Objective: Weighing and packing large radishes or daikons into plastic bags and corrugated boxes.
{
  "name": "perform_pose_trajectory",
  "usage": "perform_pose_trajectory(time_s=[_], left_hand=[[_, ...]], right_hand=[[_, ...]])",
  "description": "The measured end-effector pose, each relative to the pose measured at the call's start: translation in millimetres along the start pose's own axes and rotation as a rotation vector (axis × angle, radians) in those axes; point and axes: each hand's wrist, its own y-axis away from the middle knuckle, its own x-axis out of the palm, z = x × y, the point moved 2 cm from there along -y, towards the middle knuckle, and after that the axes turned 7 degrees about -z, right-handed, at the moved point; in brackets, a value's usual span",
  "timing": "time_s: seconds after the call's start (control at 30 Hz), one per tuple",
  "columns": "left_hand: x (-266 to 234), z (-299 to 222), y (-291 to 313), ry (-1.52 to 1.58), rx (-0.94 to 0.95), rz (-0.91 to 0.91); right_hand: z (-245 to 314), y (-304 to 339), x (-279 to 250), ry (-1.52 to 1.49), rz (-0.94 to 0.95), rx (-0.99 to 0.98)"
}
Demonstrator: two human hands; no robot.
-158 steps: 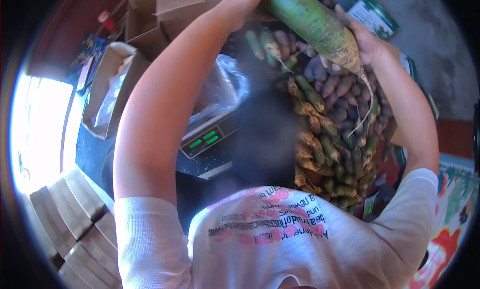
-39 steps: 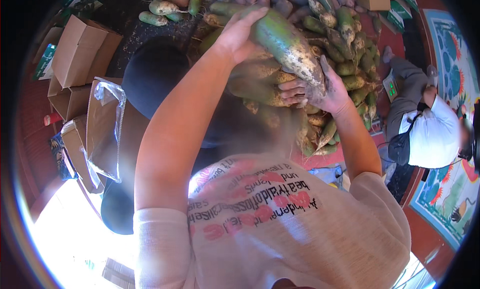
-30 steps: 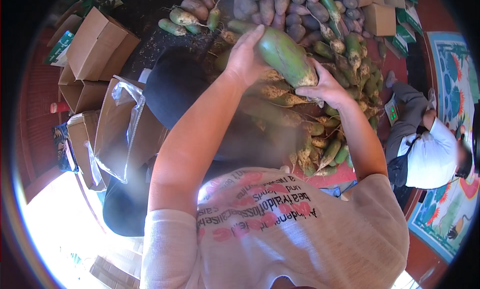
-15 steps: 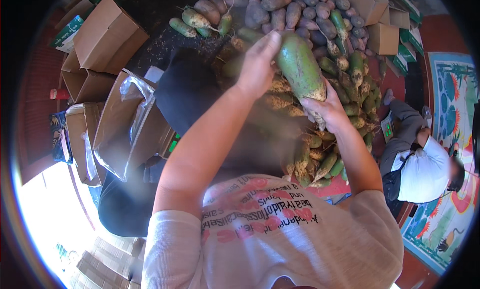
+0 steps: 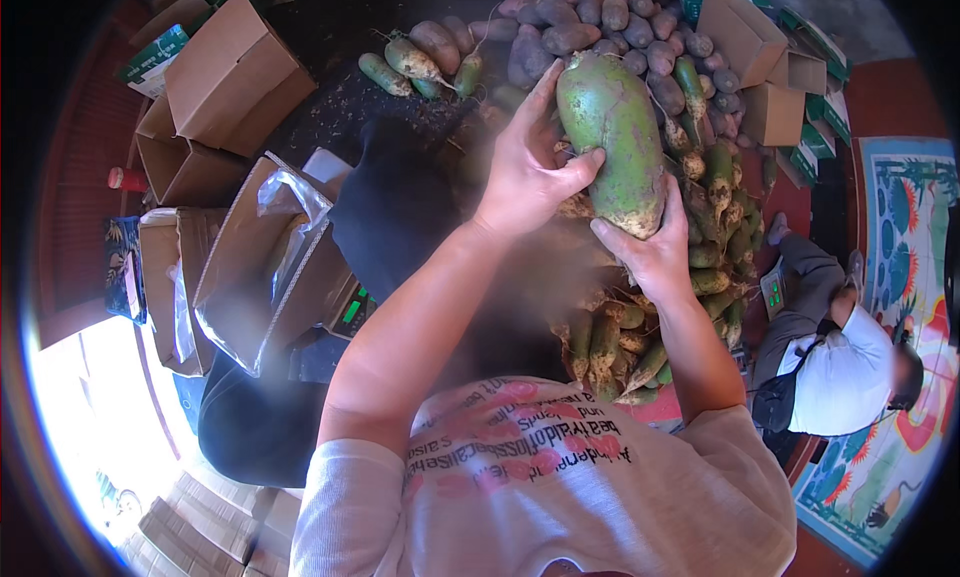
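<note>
A large green radish [image 5: 612, 127] with a soil-stained lower end is held up in front of me between both hands. My left hand [image 5: 535, 172] grips its left side, the thumb lying across the skin. Around the lower right end, my right hand [image 5: 655, 247] is closed, its thumb near the root tip. Below and behind the radish lies a heap of green radishes [image 5: 715, 177] with muddy ends. Farther off is a pile of purplish-brown tubers [image 5: 570, 17].
At left stand open cardboard boxes [image 5: 235, 77], one with a plastic liner [image 5: 285, 192]. A scale with a green display [image 5: 352, 312] sits beside them. A few radishes [image 5: 405, 57] lie apart on the dark floor. Another person [image 5: 835, 352] sits at right near a second scale [image 5: 773, 289]. More boxes [image 5: 745, 37] stand back right.
The radish has turned, showing more of its broad side and less of its tapered root. My left thumb now lies across it; my right hand has shifted lower along its end.
</note>
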Motion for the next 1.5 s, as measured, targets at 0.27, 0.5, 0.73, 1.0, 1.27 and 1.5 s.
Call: perform_pose_trajectory(time_s=[0.27,0.5,0.73,1.0,1.27,1.5], left_hand=[[-6,1,-2,-0.017,0.072,-0.107],[-8,-1,1,-0.002,0.082,-0.068],[-9,0,1,-0.014,0.079,-0.049],[-16,8,-5,0.081,-0.072,-0.186],[-11,4,-3,-0.049,0.111,-0.129],[-23,13,-5,-0.197,0.157,-0.197]], right_hand=[[5,-4,10,0.009,0.009,-0.069],[5,-7,0,0.334,-0.091,-0.282],[17,-7,-9,0.626,-0.188,-0.391],[21,-9,-5,0.416,-0.045,-0.216],[21,-17,2,-0.012,0.061,0.198],[7,-24,6,-0.08,0.098,0.34]])
